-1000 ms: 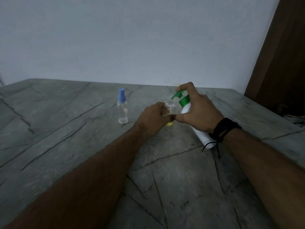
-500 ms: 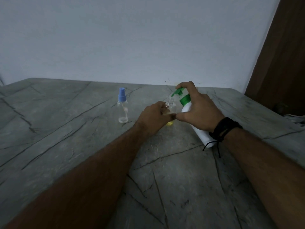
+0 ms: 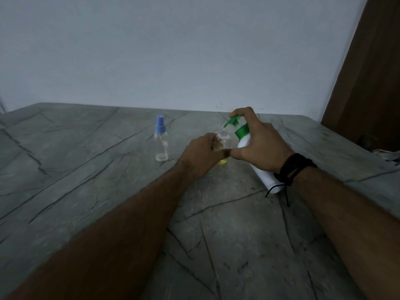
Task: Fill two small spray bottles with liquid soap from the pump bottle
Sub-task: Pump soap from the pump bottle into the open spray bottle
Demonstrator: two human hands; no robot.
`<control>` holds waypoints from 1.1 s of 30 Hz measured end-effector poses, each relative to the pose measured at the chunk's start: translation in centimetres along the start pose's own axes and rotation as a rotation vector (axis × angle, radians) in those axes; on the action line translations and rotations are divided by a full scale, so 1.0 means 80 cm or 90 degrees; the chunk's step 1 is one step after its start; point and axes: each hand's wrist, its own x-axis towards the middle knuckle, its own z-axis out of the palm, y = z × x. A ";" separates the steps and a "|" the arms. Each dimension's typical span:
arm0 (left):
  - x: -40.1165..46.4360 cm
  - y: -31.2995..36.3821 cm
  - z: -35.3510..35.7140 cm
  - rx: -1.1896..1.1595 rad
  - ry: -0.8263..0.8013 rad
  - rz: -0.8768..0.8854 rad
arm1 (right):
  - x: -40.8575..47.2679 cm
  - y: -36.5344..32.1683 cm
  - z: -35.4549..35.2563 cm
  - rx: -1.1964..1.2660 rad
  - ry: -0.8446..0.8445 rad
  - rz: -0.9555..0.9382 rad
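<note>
A person's left hand (image 3: pixel 202 154) wraps its grip around an uncapped clear spray bottle (image 3: pixel 223 141) standing near the far edge of a grey, dark-veined stone surface (image 3: pixel 86 191), fingers closed about the bottle's body while its threaded neck stands bare above them. A band of yellow liquid shows low in the bottle, at its base. The right hand (image 3: pixel 259 146), a black corded band (image 3: pixel 292 167) at the wrist, is closed around a white pump bottle (image 3: pixel 263 176) with a green collar and green pump head (image 3: pixel 231 121); the bottle leans toward the left hand, its base resting on the surface and its nozzle poised just above the open neck, a forefinger curled over the top of the pump. The thumbs of the two hands touch. To the left, apart from both hands, a second clear spray bottle (image 3: pixel 161 141) stands upright with its blue spray cap on. A pale wall rises behind the far edge; a brown door (image 3: pixel 372 83) stands beyond the far right corner.
</note>
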 end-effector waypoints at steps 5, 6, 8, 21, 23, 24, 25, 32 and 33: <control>-0.001 0.002 -0.002 0.004 -0.004 0.001 | 0.000 -0.001 0.001 -0.005 -0.007 0.005; -0.002 0.002 -0.002 0.000 -0.004 0.001 | 0.000 0.000 0.001 -0.008 -0.006 0.005; -0.002 0.003 -0.003 -0.007 -0.002 0.001 | 0.000 0.000 0.001 -0.011 -0.001 0.003; -0.003 0.004 -0.003 -0.003 -0.004 -0.006 | -0.001 0.000 0.001 -0.001 0.005 -0.004; -0.003 0.004 -0.003 -0.002 -0.005 -0.010 | -0.001 -0.001 0.000 0.005 0.009 -0.003; -0.003 0.005 -0.003 -0.002 -0.003 -0.010 | -0.002 -0.001 0.000 0.006 0.009 -0.002; -0.004 0.005 -0.003 -0.002 -0.002 -0.009 | -0.001 -0.001 0.000 0.005 0.008 -0.001; -0.004 0.005 -0.003 -0.016 -0.007 -0.011 | -0.001 -0.001 0.000 -0.007 0.011 -0.001; -0.004 0.005 -0.003 -0.016 -0.007 -0.011 | -0.001 -0.001 0.000 -0.005 0.013 0.001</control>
